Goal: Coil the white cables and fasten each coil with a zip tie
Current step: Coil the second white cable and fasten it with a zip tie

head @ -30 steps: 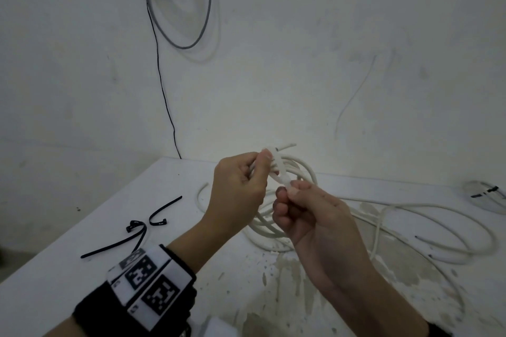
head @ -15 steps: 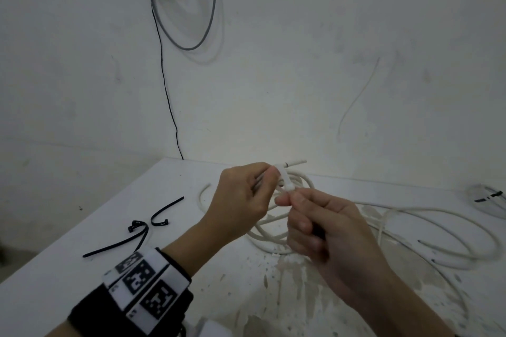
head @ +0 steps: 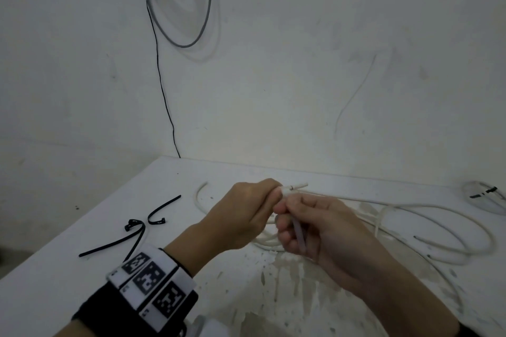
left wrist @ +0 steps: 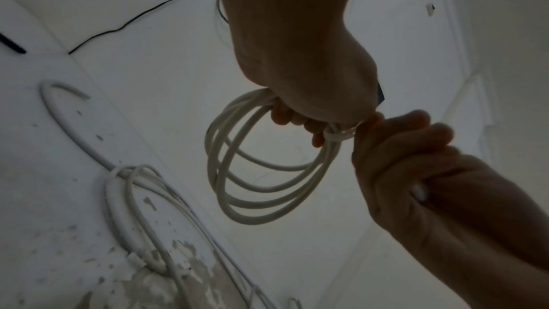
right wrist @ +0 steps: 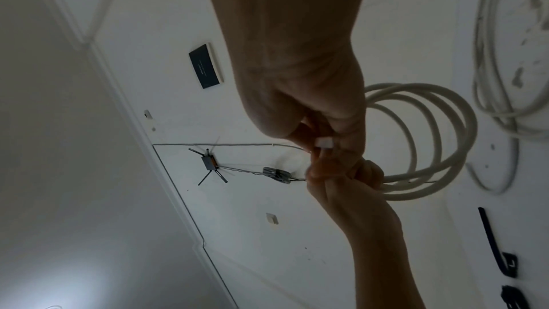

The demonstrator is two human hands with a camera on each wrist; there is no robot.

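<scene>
My left hand (head: 254,208) grips a coil of white cable (left wrist: 261,173) held above the table; in the head view the hands hide most of it. A short cable end (head: 298,186) sticks out past the left thumb. A white zip tie (left wrist: 341,136) is wrapped round the coil's strands just beside the left fingers. My right hand (head: 295,227) is curled round the tie's tail (head: 299,235), right next to the left hand. In the right wrist view the tie's square head (right wrist: 324,143) shows at the right fingertips, with the coil (right wrist: 431,138) behind.
Loose white cable (head: 438,230) sprawls over the white table (head: 68,268) to the right. Black zip ties (head: 137,232) lie at the left. A coil bound with a black tie (head: 484,194) sits at the far right. The wall, with a hanging grey cable (head: 191,22), stands behind.
The right hand has moved from pinching the tie near the coil to gripping its tail lower down. Both hands have sunk a little and stayed close together.
</scene>
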